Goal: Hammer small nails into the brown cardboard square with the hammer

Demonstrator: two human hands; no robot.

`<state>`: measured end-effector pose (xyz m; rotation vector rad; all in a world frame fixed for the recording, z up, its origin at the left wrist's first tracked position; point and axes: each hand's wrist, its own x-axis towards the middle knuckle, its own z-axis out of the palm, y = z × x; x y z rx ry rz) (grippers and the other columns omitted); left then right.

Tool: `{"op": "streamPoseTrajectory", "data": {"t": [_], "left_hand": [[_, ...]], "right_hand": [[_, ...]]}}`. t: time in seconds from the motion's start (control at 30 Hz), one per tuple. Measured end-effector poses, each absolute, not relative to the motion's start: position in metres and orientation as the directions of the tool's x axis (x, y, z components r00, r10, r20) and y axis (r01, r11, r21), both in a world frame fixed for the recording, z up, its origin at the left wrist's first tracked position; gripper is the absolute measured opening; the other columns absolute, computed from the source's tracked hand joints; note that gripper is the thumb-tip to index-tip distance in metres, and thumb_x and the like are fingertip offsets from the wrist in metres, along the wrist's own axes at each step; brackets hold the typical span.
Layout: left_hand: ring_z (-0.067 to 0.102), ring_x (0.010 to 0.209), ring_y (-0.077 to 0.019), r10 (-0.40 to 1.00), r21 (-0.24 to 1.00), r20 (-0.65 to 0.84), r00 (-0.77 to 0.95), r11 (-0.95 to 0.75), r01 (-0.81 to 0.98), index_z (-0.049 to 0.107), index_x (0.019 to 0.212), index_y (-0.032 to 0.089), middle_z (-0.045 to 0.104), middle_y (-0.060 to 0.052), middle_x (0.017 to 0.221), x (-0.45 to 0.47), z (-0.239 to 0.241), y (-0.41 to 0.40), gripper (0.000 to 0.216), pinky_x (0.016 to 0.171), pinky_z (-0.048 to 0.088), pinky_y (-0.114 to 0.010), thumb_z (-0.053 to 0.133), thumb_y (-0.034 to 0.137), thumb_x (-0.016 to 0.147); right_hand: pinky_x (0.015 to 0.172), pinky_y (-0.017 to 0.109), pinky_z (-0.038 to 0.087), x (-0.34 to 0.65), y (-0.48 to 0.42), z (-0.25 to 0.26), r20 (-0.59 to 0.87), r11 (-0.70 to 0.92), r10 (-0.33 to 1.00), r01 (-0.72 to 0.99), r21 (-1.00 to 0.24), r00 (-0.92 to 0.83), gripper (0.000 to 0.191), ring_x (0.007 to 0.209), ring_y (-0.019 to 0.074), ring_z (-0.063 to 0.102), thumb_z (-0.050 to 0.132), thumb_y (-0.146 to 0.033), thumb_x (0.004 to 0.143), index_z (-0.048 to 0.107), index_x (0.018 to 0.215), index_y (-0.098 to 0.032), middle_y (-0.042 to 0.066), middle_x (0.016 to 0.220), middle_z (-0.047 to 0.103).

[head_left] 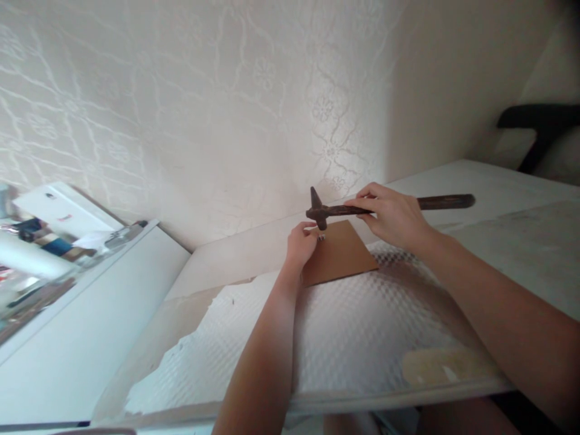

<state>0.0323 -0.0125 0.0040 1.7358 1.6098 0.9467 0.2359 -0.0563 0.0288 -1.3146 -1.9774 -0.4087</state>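
My right hand [392, 214] is closed around the dark wooden handle of a hammer [342, 210], gripping it partway along. The hammer's head hangs just above the far left part of a brown square board [347, 254], close to my left fingers. My left hand [302, 243] rests at the board's left edge with its fingers drawn together. By those fingertips is a small shiny metal piece [321, 237], too small to name. Whether the fingers grip it cannot be made out. The board lies flat on a silvery quilted sheet [348, 338].
The sheet covers part of a white table [235, 241] against a patterned wall [254, 121]. To the left stands a white cabinet [104, 314] with a white box [67, 208] and mixed items on top. A black armrest-like part [539, 118] shows at the right.
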Motion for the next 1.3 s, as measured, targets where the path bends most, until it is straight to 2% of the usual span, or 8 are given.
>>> {"op": "streamPoseTrajectory", "data": {"t": [0.13, 0.3, 0.47, 0.67, 0.83, 1.03, 1.2, 1.3], "left_hand": [[0.065, 0.085, -0.0197, 0.994, 0.805, 0.109, 0.011, -0.095, 0.586, 0.065, 0.107, 0.016, 0.073, -0.008, 0.090, 0.0308, 0.0011, -0.0104, 0.035, 0.077, 0.047, -0.029, 0.056, 0.023, 0.073], [0.065, 0.090, -0.0199, 0.988, 0.799, 0.155, 0.025, -0.140, 0.585, 0.068, 0.099, 0.017, 0.072, -0.007, 0.095, 0.0306, 0.0008, -0.0092, 0.031, 0.083, 0.046, -0.030, 0.052, 0.020, 0.072], [0.065, 0.088, -0.0200, 0.993, 0.824, 0.114, 0.000, -0.095, 0.559, 0.066, 0.104, 0.016, 0.073, -0.008, 0.091, 0.0316, 0.0024, -0.0105, 0.035, 0.081, 0.046, -0.029, 0.055, 0.020, 0.071], [0.064, 0.091, -0.0204, 0.988, 0.807, 0.153, 0.016, -0.134, 0.576, 0.068, 0.097, 0.016, 0.072, -0.008, 0.096, 0.0315, 0.0026, -0.0102, 0.030, 0.085, 0.045, -0.031, 0.052, 0.018, 0.072], [0.065, 0.087, -0.0205, 0.996, 0.826, 0.093, -0.006, -0.074, 0.558, 0.066, 0.103, 0.017, 0.072, -0.006, 0.088, 0.0321, 0.0040, -0.0125, 0.035, 0.080, 0.046, -0.030, 0.057, 0.020, 0.070], [0.064, 0.090, -0.0210, 0.989, 0.805, 0.148, 0.008, -0.125, 0.581, 0.068, 0.098, 0.016, 0.072, -0.008, 0.094, 0.0316, 0.0026, -0.0102, 0.030, 0.083, 0.046, -0.031, 0.052, 0.019, 0.072], [0.065, 0.087, -0.0202, 0.996, 0.828, 0.093, -0.004, -0.076, 0.555, 0.066, 0.106, 0.017, 0.072, -0.007, 0.090, 0.0316, 0.0025, -0.0106, 0.038, 0.080, 0.046, -0.030, 0.056, 0.022, 0.070], [0.065, 0.088, -0.0201, 0.993, 0.825, 0.116, 0.008, -0.101, 0.556, 0.066, 0.102, 0.017, 0.072, -0.007, 0.090, 0.0316, 0.0027, -0.0107, 0.034, 0.081, 0.046, -0.030, 0.054, 0.021, 0.071]], "right_hand": [[0.058, 0.026, 0.039, 0.2339, -0.0553, 0.0274, 0.737, 0.439, 0.642, 0.889, -0.129, -0.210, 0.031, 0.087, 0.0170, 0.059, 0.050, -0.016, 0.086, 0.068, 0.108, -0.028, 0.004, 0.101, 0.064], [0.058, 0.026, 0.038, 0.2313, -0.0540, 0.0232, 0.709, 0.461, 0.652, 0.882, -0.093, -0.266, 0.031, 0.085, 0.0165, 0.059, 0.048, -0.017, 0.086, 0.069, 0.105, -0.029, 0.003, 0.100, 0.064], [0.059, 0.026, 0.039, 0.2312, -0.0552, 0.0251, 0.744, 0.454, 0.634, 0.881, -0.134, -0.214, 0.032, 0.088, 0.0174, 0.059, 0.049, -0.017, 0.086, 0.068, 0.109, -0.029, 0.004, 0.101, 0.064], [0.057, 0.027, 0.038, 0.2312, -0.0546, 0.0240, 0.707, 0.460, 0.655, 0.883, -0.095, -0.265, 0.032, 0.084, 0.0171, 0.059, 0.049, -0.015, 0.085, 0.069, 0.106, -0.029, 0.004, 0.100, 0.064], [0.058, 0.026, 0.039, 0.2322, -0.0551, 0.0251, 0.743, 0.444, 0.636, 0.886, -0.134, -0.206, 0.032, 0.087, 0.0173, 0.059, 0.048, -0.017, 0.086, 0.068, 0.109, -0.029, 0.005, 0.102, 0.063], [0.058, 0.025, 0.039, 0.2315, -0.0531, 0.0219, 0.721, 0.477, 0.636, 0.875, -0.086, -0.276, 0.031, 0.085, 0.0163, 0.059, 0.051, -0.014, 0.085, 0.069, 0.106, -0.028, 0.003, 0.100, 0.064], [0.057, 0.026, 0.038, 0.2337, -0.0514, 0.0216, 0.767, 0.446, 0.613, 0.884, -0.137, -0.190, 0.031, 0.087, 0.0168, 0.059, 0.053, -0.015, 0.083, 0.069, 0.108, -0.027, 0.004, 0.101, 0.063], [0.056, 0.025, 0.037, 0.2344, -0.0509, 0.0205, 0.745, 0.456, 0.627, 0.883, -0.114, -0.228, 0.031, 0.085, 0.0162, 0.059, 0.052, -0.015, 0.084, 0.069, 0.106, -0.028, 0.003, 0.100, 0.063]]}}
